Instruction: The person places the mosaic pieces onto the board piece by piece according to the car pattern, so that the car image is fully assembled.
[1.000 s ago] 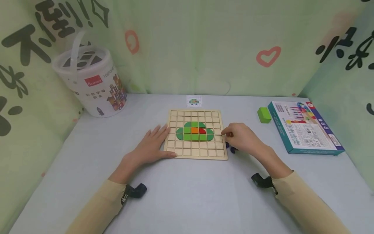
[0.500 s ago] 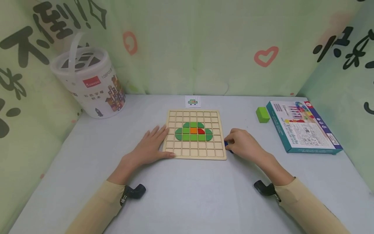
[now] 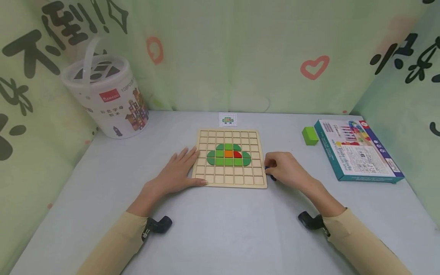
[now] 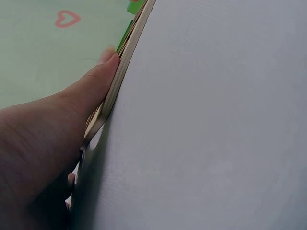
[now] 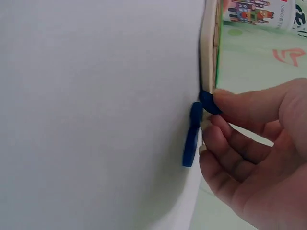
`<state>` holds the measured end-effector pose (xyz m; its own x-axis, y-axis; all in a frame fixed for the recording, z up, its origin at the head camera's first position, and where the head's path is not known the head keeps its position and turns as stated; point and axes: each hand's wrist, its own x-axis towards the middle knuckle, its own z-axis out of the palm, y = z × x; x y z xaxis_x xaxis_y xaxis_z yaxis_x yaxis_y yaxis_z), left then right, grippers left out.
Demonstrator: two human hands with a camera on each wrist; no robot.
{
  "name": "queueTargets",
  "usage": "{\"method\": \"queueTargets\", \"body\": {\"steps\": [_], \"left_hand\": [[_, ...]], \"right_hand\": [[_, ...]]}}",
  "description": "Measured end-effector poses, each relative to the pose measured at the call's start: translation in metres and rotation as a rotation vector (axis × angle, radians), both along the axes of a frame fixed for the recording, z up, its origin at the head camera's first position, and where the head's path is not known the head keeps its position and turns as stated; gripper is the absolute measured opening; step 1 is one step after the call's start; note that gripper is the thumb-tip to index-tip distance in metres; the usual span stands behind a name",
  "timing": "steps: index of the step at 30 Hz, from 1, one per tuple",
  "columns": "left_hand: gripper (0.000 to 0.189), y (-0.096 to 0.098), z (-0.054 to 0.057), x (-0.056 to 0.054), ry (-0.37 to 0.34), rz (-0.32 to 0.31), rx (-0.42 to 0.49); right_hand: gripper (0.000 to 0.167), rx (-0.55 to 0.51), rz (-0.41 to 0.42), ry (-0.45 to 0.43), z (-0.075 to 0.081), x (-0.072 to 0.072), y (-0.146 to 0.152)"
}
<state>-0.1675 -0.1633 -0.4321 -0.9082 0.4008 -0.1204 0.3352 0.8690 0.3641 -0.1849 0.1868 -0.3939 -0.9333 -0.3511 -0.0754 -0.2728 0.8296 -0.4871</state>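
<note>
A wooden grid board (image 3: 209, 178) lies on the table, with green, orange and red tiles (image 3: 228, 153) set in its cells. My left hand (image 3: 172, 173) rests flat along the board's left edge, fingers spread and thumb on the near corner. Just off the right edge is my right hand (image 3: 285, 167), its fingers curled. In the right wrist view it pinches a small dark blue tile (image 5: 208, 102) between thumb and fingers, close against the board's edge. Another blue tile (image 5: 191, 143) lies on the table beside the fingertips.
A small pattern card (image 3: 227, 119) lies behind the board. At the right are a green block (image 3: 310, 136) and a flat teal-edged box (image 3: 361, 152). A white lidded bucket (image 3: 110, 99) stands at the back left, near the printed curtain (image 3: 230, 57).
My right hand has moved slightly nearer along the board's right edge, down onto the blue tiles, and now pinches one. The left hand has stayed in place on the board.
</note>
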Motion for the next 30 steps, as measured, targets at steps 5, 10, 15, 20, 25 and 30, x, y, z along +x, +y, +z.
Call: {"method": "queueTargets", "body": {"steps": [5, 10, 15, 20, 25, 30], "left_hand": [[0.107, 0.000, -0.001, -0.001, 0.006, -0.003, 0.001], [0.107, -0.001, -0.001, -0.001, 0.007, -0.005, -0.001], [0.108, 0.000, 0.001, -0.001, 0.006, -0.006, 0.003], [0.108, -0.001, 0.001, -0.001, 0.005, -0.007, 0.001], [0.109, -0.001, 0.000, -0.001, 0.007, -0.013, -0.002], [0.108, -0.001, 0.002, -0.001, 0.002, -0.011, -0.002]], "right_hand": [[0.008, -0.002, 0.016, -0.026, 0.008, 0.000, -0.001], [0.013, -0.054, 0.020, -0.035, 0.012, 0.001, -0.007], [0.006, -0.130, 0.035, -0.053, 0.009, 0.002, -0.020], [0.001, -0.155, 0.082, -0.050, 0.005, 0.003, -0.041], [0.002, -0.163, 0.108, -0.037, 0.003, 0.002, -0.058], [0.005, -0.110, 0.108, -0.019, 0.001, 0.000, -0.066]]}}
